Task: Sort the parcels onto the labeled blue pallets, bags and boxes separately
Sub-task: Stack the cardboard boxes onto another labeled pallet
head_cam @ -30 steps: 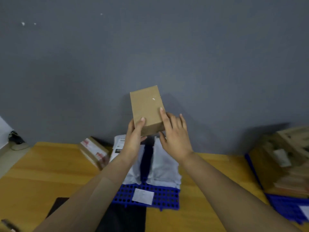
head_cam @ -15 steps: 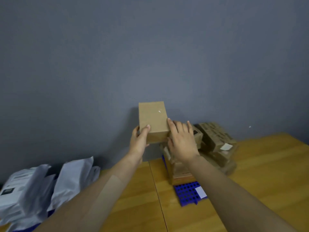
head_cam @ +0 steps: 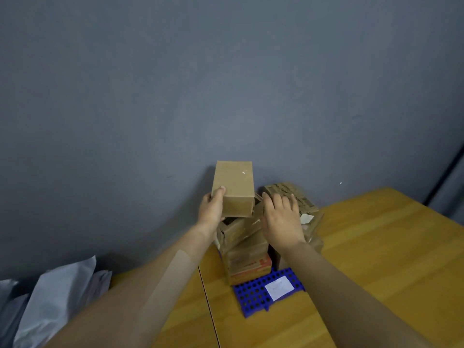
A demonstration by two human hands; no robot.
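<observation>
Gripping plain box [head_cam: 233, 188] with my left hand [head_cam: 212, 209] above box stack [head_cam: 247, 249]; my right hand [head_cam: 282, 219] lies flat on stack, holding nothing; blue pallet [head_cam: 253, 295] below wrists.

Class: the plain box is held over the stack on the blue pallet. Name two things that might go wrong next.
1. Only the left hand grips the plain box, at one corner; it may slip.
2. The stack on the blue pallet looks tilted and uneven, so another box may topple it.
</observation>
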